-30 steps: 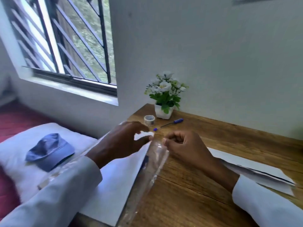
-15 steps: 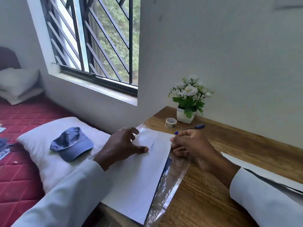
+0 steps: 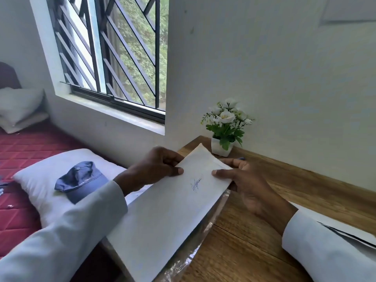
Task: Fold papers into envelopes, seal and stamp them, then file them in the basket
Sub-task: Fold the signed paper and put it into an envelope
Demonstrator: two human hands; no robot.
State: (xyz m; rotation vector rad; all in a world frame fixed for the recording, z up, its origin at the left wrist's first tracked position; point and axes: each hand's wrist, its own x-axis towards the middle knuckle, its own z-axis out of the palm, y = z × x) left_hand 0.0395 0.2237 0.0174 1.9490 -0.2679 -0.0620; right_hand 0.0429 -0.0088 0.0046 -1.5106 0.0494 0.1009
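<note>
A long white envelope point(image 3: 171, 212) with a small blue ink scribble on its face is held up over the left end of the wooden table point(image 3: 264, 241). My left hand point(image 3: 154, 167) pinches its left edge, thumb on top. My right hand point(image 3: 242, 180) holds its right edge, thumb on the face and fingers behind. Beneath the envelope lies a clear plastic sleeve point(image 3: 201, 237), crinkled along the table edge. A blue pen point(image 3: 242, 158) shows only its tip behind my right hand. No basket is in view.
A small white pot of white flowers point(image 3: 223, 129) stands in the table's far corner by the wall. More white paper point(image 3: 345, 231) lies at the right under my sleeve. To the left, a bed holds a white pillow point(image 3: 46, 180) and a blue cap point(image 3: 81, 180).
The envelope has come out of the plastic sleeve and been lifted; both hands now hold its edges. The camera has turned left and upward. The tape roll is now hidden.
</note>
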